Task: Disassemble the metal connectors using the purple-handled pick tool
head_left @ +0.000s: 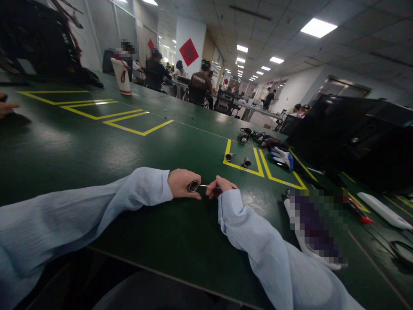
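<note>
My left hand (183,183) is closed around a round metal connector (192,186), its dark ringed opening turned up toward me. From the right, my right hand (222,186) grips a small screwdriver (204,186); most of its handle is hidden by the fingers. The thin metal shaft points at the connector's side, and whether the tip touches a screw is too small to tell. Both hands are just above the green table. Beyond them, two similar metal connectors, one (229,156) to the left and another (247,162) to the right, lie inside a yellow taped outline.
Cables with connectors (244,137) and a blue-white glove (281,157) lie farther back right. A phone-like slab (314,232) and a red-tipped tool (364,218) are by my right arm. A paper cup (121,76) stands back left. Another person's hand (7,107) shows at the left edge.
</note>
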Tool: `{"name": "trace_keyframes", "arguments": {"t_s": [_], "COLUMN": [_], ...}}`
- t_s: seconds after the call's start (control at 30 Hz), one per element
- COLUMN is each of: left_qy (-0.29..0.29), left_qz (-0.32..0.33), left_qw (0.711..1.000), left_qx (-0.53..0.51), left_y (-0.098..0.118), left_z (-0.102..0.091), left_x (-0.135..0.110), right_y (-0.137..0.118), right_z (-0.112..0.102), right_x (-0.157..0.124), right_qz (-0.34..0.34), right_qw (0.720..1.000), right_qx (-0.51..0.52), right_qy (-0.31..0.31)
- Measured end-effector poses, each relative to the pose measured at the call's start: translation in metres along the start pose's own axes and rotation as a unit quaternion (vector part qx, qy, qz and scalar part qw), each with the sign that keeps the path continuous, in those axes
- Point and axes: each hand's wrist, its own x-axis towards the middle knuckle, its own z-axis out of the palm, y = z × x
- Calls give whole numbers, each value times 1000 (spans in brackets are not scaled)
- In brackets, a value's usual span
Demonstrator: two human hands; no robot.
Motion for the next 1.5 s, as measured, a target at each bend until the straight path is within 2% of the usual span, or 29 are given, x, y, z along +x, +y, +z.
{"name": "trace_keyframes", "arguments": {"t_s": [0.2,0.37,0.43,0.63,0.87,1.07,1.33,1.5], "left_qy": [16,16,10,17,75,101,88,74], "left_qz": [3,17,24,25,11,-14,-27,-27], "left_qw": [999,1000,999,998,982,970,986,992], "left_qx": [-37,-20,-21,-56,-171,-221,-141,-96], "left_y": [-2,-5,-6,-5,-4,-2,0,0], "left_z": [2,5,4,3,4,3,2,0], "left_x": [0,0,0,0,1,0,2,2], "right_y": [-1,-3,-3,-1,1,2,-2,-2], "right_z": [2,11,11,1,2,2,7,9], "right_x": [-4,-15,-15,-3,-2,0,-10,-12], "right_qz": [-4,-85,-95,20,16,39,-38,-64], "right_qw": [1000,991,988,999,997,992,999,997], "right_qx": [16,-101,-122,-18,59,90,21,-24], "right_qy": [2,29,24,-22,-51,-74,-3,19]}}
